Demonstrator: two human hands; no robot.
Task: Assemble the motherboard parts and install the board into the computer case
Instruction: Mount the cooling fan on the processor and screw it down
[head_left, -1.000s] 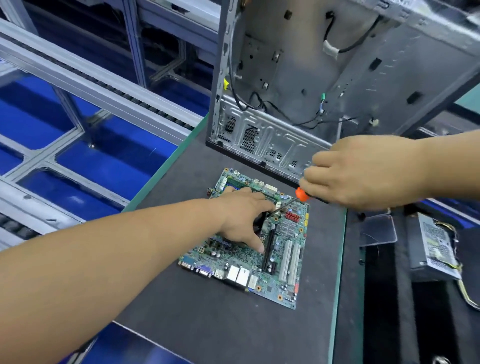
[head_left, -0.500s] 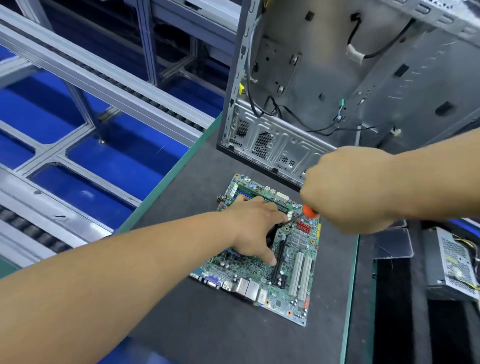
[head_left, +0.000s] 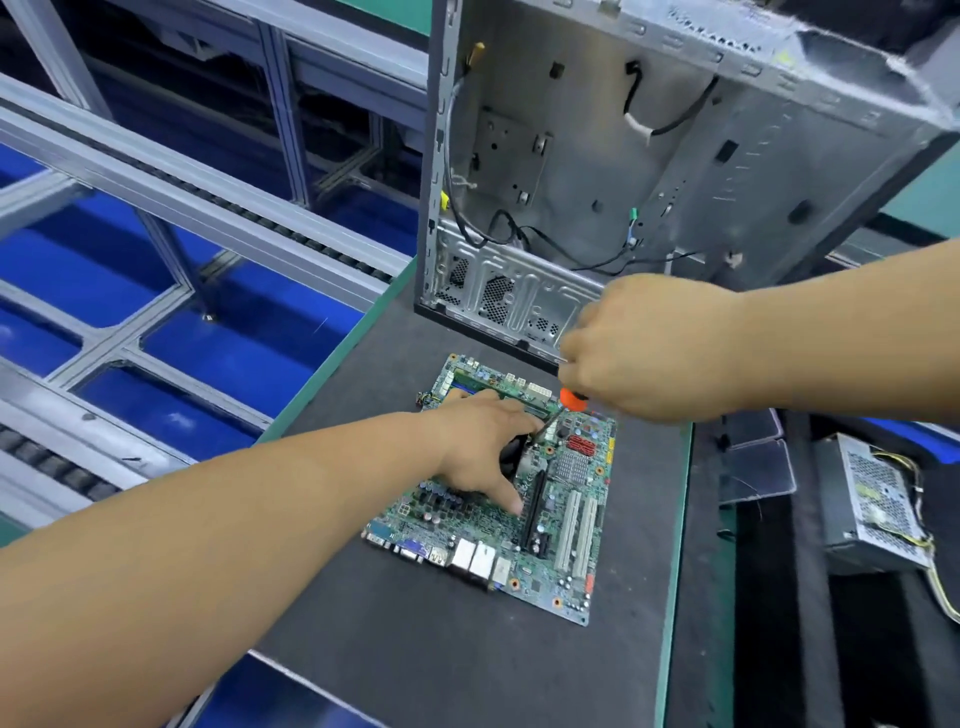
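Motherboard (head_left: 566, 499): you are working on a green board lying flat on the dark mat (head_left: 415, 639), with white slots, a red connector block and silver ports along its near edge.
Left hand (head_left: 480, 449): you are pressing down over a black fan part, fingers spread and relaxed.
Right hand (head_left: 644, 353): you are gripping an orange-collared screwdriver (head_left: 569, 401), its tip angling onto the board.
Computer case (head_left: 623, 171): it is standing open just behind the board, cables hanging loose inside.
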